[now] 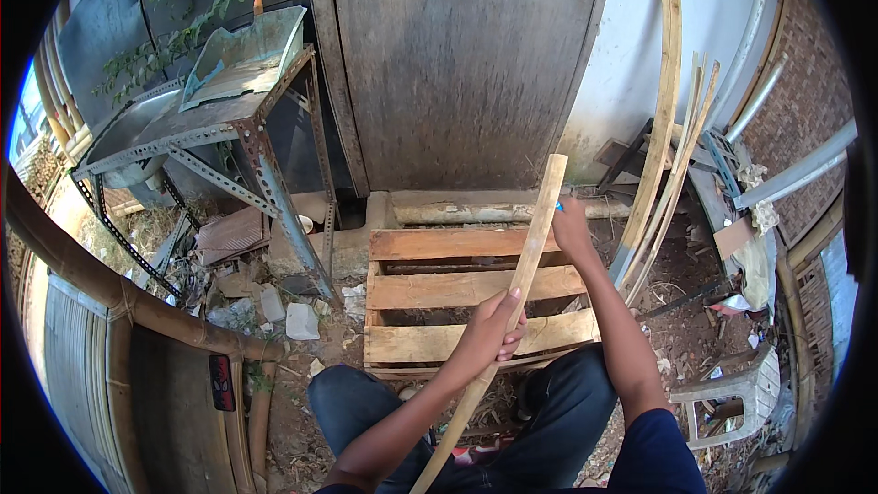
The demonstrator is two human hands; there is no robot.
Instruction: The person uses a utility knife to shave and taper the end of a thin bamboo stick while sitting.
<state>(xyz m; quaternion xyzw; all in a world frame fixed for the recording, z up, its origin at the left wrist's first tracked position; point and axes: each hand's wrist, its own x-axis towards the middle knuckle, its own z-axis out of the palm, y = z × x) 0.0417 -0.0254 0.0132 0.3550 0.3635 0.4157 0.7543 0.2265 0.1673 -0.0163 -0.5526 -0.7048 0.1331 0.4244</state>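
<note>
My left hand [488, 335] is closed around a long, flat, pale bamboo strip [536, 230]. The strip slants from the bottom edge between my knees up to a squared end beyond the hand. Just right of its upper part, my right hand [572, 230] is closed, with a bit of bright blue showing at its fingers; what that thing is stays mostly hidden. Beneath the strip lies a low slatted wooden pallet [448, 291] on the ground, in front of my bent knees.
A rusty metal-framed table [215, 128] with a basin stands at left. Bamboo poles [137, 306] fence the lower left, with a phone-like red and black thing [221, 382]. Long wooden strips [660, 119] lean on the right wall. A broken plastic chair [732, 398] lies at right.
</note>
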